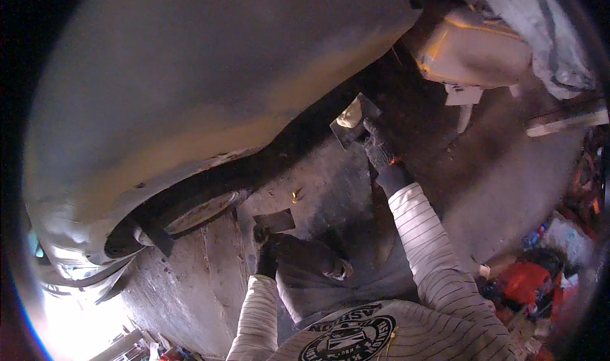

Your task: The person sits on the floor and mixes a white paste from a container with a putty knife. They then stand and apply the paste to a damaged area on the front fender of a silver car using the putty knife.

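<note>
My left hand [265,240], dark and low in the picture, is closed on a small dark rectangular spreader [277,220]. My right hand [379,150] reaches forward and grips the near edge of a flat dark board [345,132]. On that board lies a cream-coloured lump of putty [350,114]. Left of both hands is a grey car body panel [190,62] with tan patches along its lower edge, and neither hand touches it. The board is just under the panel's edge at the right. Shadow hides the details of my fingers.
Under the panel is a dark wheel arch with part of a wheel [206,210]. A pinkish, orange-edged part [476,53] rests on a support at upper right, near a greyish cloth [549,37]. Red objects [526,283] and clutter are at lower right. A small yellowish bit [295,196] lies on the floor.
</note>
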### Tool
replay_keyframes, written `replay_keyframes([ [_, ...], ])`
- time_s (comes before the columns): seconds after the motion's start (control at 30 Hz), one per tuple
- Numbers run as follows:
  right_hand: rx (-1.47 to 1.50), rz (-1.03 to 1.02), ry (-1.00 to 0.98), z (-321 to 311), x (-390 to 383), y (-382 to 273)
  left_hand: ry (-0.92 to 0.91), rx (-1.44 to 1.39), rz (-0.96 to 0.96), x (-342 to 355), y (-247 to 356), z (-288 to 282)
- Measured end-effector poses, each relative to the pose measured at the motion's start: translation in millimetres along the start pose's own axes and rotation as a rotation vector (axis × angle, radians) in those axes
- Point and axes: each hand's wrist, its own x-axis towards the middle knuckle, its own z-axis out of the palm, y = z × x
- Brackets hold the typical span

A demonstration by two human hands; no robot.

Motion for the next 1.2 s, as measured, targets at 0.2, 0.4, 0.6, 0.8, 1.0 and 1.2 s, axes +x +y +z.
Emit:
replay_keyframes([
  [0.2,0.324,0.139,0.04,18.4,46.3,69.2,0.127,0.283,0.288,98.3,-46.8,10.0],
  [0.4,0.14,-0.218,0.028,31.2,84.6,134.3,0.13,0.275,0.328,157.0,-73.2,12.0],
  [0.6,-0.217,-0.281,0.077,58.3,84.9,128.7,0.118,0.246,0.328,181.7,-77.4,8.9],
  [0.8,-0.38,-0.419,0.055,90.5,95.9,107.0,0.098,0.217,0.315,194.8,-77.9,1.4],
  [1.0,-0.322,-0.551,-0.005,125.4,80.3,47.1,0.068,0.186,0.31,205.4,-80.8,0.9],
  [1.2,-0.441,-0.538,0.026,164.3,12.1,-71.6,0.064,0.181,0.295,208.0,-85.5,-5.3],
])
